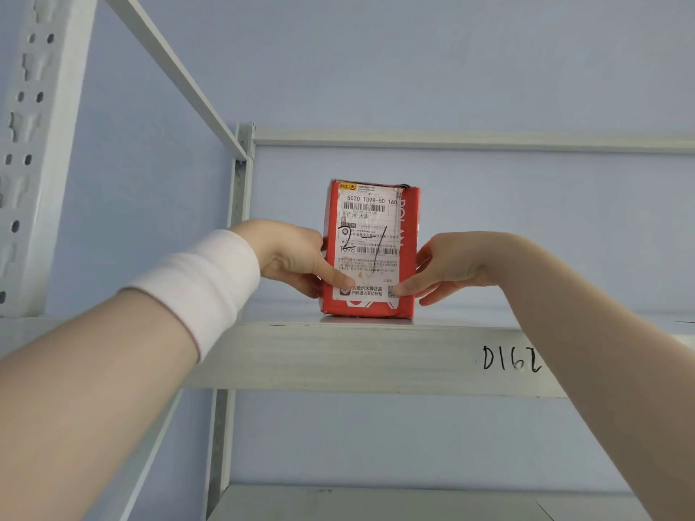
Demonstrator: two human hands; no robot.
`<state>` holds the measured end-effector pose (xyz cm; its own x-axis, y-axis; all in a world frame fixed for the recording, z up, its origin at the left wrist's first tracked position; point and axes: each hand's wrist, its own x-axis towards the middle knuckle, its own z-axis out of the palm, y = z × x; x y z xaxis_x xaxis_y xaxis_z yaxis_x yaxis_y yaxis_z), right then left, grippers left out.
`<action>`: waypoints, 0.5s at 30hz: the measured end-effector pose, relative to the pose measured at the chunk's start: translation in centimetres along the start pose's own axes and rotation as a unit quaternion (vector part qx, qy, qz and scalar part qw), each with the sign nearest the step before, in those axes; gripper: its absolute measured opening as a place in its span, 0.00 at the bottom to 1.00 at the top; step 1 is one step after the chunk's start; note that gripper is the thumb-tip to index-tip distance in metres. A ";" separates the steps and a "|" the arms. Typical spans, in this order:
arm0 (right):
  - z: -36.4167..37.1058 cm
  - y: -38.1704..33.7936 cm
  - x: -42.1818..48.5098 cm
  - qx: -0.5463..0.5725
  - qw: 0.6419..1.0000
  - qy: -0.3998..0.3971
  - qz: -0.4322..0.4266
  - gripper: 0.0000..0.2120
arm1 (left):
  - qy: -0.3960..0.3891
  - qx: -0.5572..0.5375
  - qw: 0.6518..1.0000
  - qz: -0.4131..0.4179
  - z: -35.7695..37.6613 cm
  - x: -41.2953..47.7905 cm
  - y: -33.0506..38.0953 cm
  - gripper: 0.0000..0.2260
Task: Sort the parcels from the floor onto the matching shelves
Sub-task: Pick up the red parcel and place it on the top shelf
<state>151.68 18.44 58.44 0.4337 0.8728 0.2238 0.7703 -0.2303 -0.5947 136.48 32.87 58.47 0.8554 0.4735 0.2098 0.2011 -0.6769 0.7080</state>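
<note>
A pale grey metal shelf (338,355), hand-marked "D162" on its front edge, is carrying an upright red cardboard parcel (370,250) with a white shipping label (366,246) marked "2-1". Left hand (291,255) and right hand (449,267) are clasping the parcel's opposite sides, each grip closing on it with thumbs lying across the label's lower corners.

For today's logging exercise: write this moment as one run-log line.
red parcel upright on shelf | left hand, right hand gripping sides

Pale blue wall (451,69), white wristband (203,280)
</note>
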 end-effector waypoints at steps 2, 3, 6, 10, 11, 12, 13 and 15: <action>0.1 -0.5 1.3 -0.014 1.000 -0.013 0.016 0.20 | 0.001 0.040 0.999 -0.028 -0.6 0.9 0.1 0.21; 0.2 -0.7 1.9 -0.018 0.999 -0.020 0.024 0.21 | 0.001 0.057 0.998 -0.042 -1.0 1.3 0.1 0.20; 0.6 -1.0 4.0 -0.016 0.998 -0.032 0.046 0.24 | 0.000 0.089 0.993 -0.076 -2.1 2.8 -0.4 0.20; 0.9 -0.8 6.5 -0.022 0.998 -0.037 0.056 0.24 | 0.003 0.091 0.991 -0.096 -2.8 4.6 -1.5 0.20; 0.9 -0.7 7.1 -0.029 0.997 -0.038 0.059 0.23 | 0.004 0.092 0.991 -0.099 -2.8 5.0 -1.7 0.20; 0.8 -0.6 7.6 -0.039 0.996 -0.039 0.064 0.22 | 0.006 0.093 0.990 -0.102 -2.8 5.4 -1.9 0.21; 0.7 -0.5 8.1 -0.049 0.995 -0.042 0.070 0.21 | 0.008 0.094 0.990 -0.106 -2.8 5.9 -2.1 0.22; 0.7 -0.2 8.9 -0.063 0.994 -0.047 0.082 0.19 | 0.011 0.095 0.989 -0.112 -2.8 6.7 -2.4 0.24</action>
<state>155.06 26.54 60.06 0.5162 0.8547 0.0552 0.7484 -0.4189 -0.5142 140.40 39.23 60.07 0.7685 0.6351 0.0778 0.4734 -0.6461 0.5987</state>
